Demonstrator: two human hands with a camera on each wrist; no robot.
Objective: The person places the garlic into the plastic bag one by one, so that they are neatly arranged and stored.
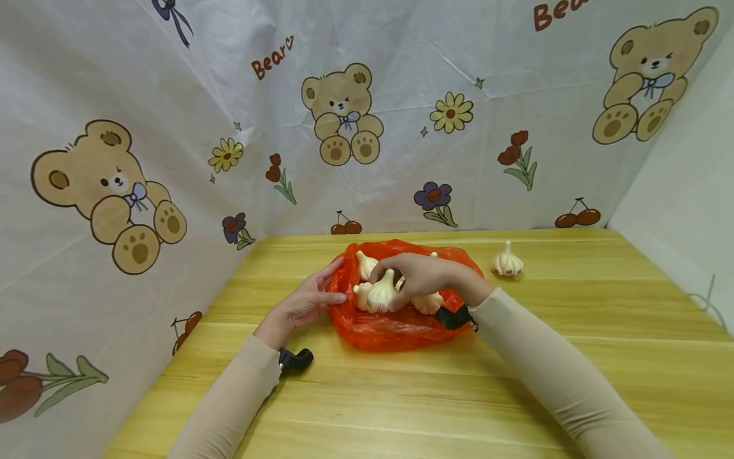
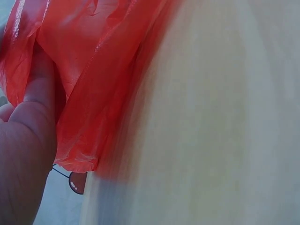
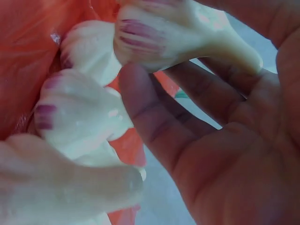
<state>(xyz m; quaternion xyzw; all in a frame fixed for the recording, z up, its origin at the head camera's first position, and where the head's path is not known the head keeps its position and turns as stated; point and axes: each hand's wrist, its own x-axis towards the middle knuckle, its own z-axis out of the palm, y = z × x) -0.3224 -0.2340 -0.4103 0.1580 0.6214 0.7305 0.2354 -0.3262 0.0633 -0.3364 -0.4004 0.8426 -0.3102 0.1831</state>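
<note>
A red plastic bag [image 1: 395,335] lies opened on the table with several garlic bulbs inside. My right hand [image 1: 423,273] pinches one garlic bulb [image 1: 381,294] by its side, over the bag's opening. In the right wrist view that bulb, with purple streaks, sits between thumb and fingers, and other garlic bulbs [image 3: 75,110] lie close beside the fingertips. On the bag's left side, my left hand [image 1: 302,302] holds the rim. The left wrist view has a digit tucked into a fold of the red plastic [image 2: 101,89]; the other fingertips are mostly hidden there.
A single garlic bulb [image 1: 507,262] stands upright on the wooden table [image 1: 367,408], right of the bag. Behind and to the left hangs a white bear-print cloth [image 1: 395,185]. A thin pale cable [image 1: 711,303] is by the right edge.
</note>
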